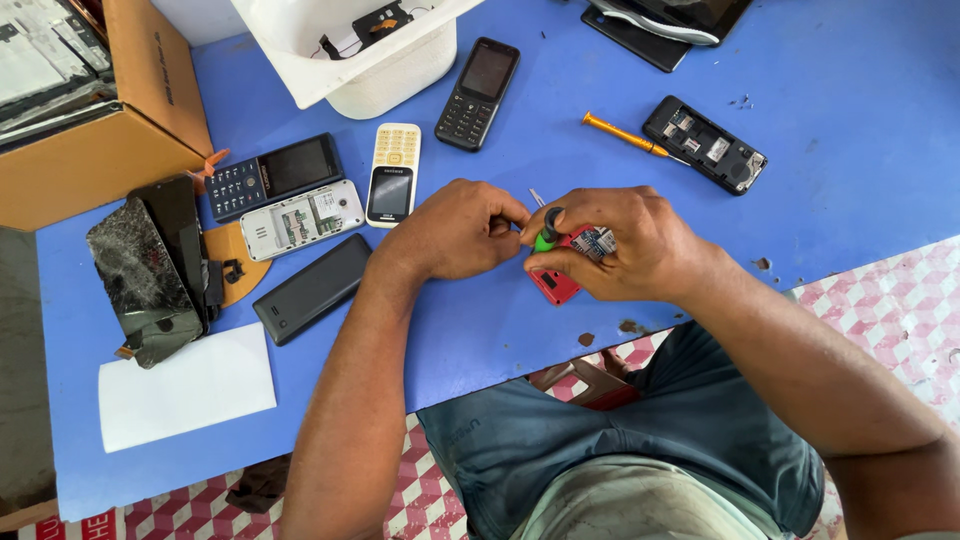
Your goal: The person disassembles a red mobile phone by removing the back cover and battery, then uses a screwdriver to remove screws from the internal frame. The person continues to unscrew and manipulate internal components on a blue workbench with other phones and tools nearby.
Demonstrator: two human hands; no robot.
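Note:
My right hand [625, 245] grips a small red phone [556, 287] with its circuit board exposed, held just above the blue table [480, 340]. My left hand [455, 230] pinches a screwdriver with a green and black handle [546, 232], its thin metal tip [537, 197] pointing up and away. Both hands meet at the phone near the table's front edge.
An orange screwdriver [622, 133] and an opened black phone [705, 145] lie to the right. Several keypad phones [392, 173], a black back cover [312, 288], a cracked screen [140, 280], white paper [185, 385], a white tub [370, 60] and a cardboard box [100, 150] lie left.

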